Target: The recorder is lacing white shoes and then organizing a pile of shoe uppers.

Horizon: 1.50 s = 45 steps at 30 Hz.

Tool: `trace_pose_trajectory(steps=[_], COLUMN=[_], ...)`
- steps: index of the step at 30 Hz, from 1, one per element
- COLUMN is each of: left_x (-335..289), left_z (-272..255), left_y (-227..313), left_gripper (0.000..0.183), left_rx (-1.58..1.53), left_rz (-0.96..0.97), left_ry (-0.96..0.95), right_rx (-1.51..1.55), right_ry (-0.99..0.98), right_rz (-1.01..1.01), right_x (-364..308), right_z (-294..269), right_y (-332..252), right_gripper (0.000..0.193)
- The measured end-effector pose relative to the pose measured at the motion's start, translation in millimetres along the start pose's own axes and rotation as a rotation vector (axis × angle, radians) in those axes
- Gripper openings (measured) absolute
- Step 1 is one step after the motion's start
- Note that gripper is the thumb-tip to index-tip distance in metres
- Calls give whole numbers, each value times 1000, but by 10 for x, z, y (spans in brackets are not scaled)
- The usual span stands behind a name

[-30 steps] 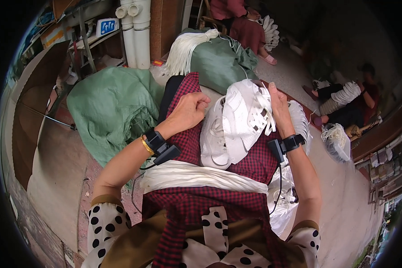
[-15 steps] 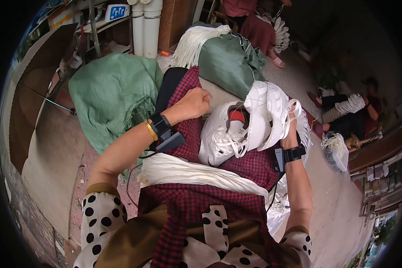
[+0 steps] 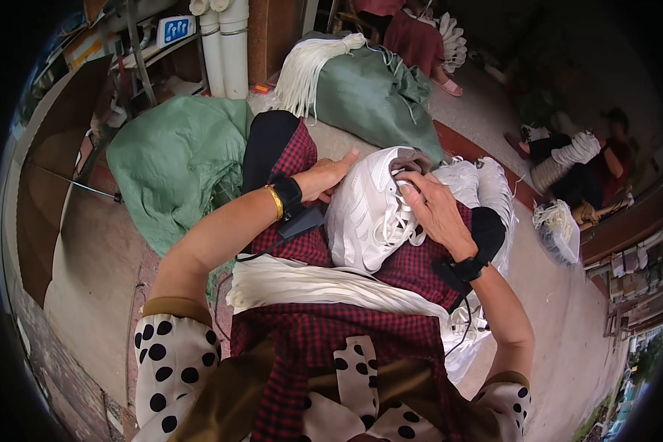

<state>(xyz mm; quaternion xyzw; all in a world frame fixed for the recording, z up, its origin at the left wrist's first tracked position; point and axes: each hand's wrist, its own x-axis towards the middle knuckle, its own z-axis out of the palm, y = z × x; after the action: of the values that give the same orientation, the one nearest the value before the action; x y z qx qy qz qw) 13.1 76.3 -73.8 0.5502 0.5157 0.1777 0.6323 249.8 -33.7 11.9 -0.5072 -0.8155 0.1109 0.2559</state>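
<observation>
A white sneaker with loose white laces rests tilted on my checked lap, its opening facing away from me. My right hand is closed on its collar and tongue, the thumb outside and some fingertips hidden at the opening. Beside the sneaker's left side is my left hand, one digit stretched forward and the others partly hidden; it looks open and touches or nearly touches the shoe. A thick bundle of white laces lies across my lap. More white sneakers are at my right knee, beyond the right hand.
A green sack stands at the left, and another green sack with white laces on it lies ahead. A clear bag of laces sits on the floor at right. Two other people are farther back, one with a white stack.
My right hand has let go of the white sneakers, which now rest lower at the right, and has moved left onto the lap sneaker. My left fist has loosened near that sneaker, which is turned.
</observation>
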Motion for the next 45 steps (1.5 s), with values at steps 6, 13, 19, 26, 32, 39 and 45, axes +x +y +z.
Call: trace_pose_trajectory(steps=[6, 13, 19, 26, 32, 39, 45], left_x=[-148, -426, -585, -753, -786, -566, -377], left_z=[137, 351, 467, 520, 363, 271, 628], left_y=[26, -26, 78, 196, 1033, 1105, 720], left_gripper=[96, 69, 59, 58, 57, 51, 54], left_rx=[-149, -562, -616, -532, -504, 123, 468], left_rz=[32, 148, 174, 266, 548, 485, 661], left_ry=[-24, -172, -192, -223, -168, 196, -17], right_rx=[126, -16, -36, -67, -105, -185, 192], right_ry=[-379, -478, -495, -483, -206, 108, 520], right_rz=[112, -3, -51, 80, -54, 65, 454], right_x=[-24, -78, -220, -275, -21, -59, -656], right_z=[-487, -399, -320, -392, -1275, -2617, -2234], right_y=[-53, -75, -158, -81, -66, 281, 1005], right_gripper=[78, 68, 61, 60, 49, 55, 39])
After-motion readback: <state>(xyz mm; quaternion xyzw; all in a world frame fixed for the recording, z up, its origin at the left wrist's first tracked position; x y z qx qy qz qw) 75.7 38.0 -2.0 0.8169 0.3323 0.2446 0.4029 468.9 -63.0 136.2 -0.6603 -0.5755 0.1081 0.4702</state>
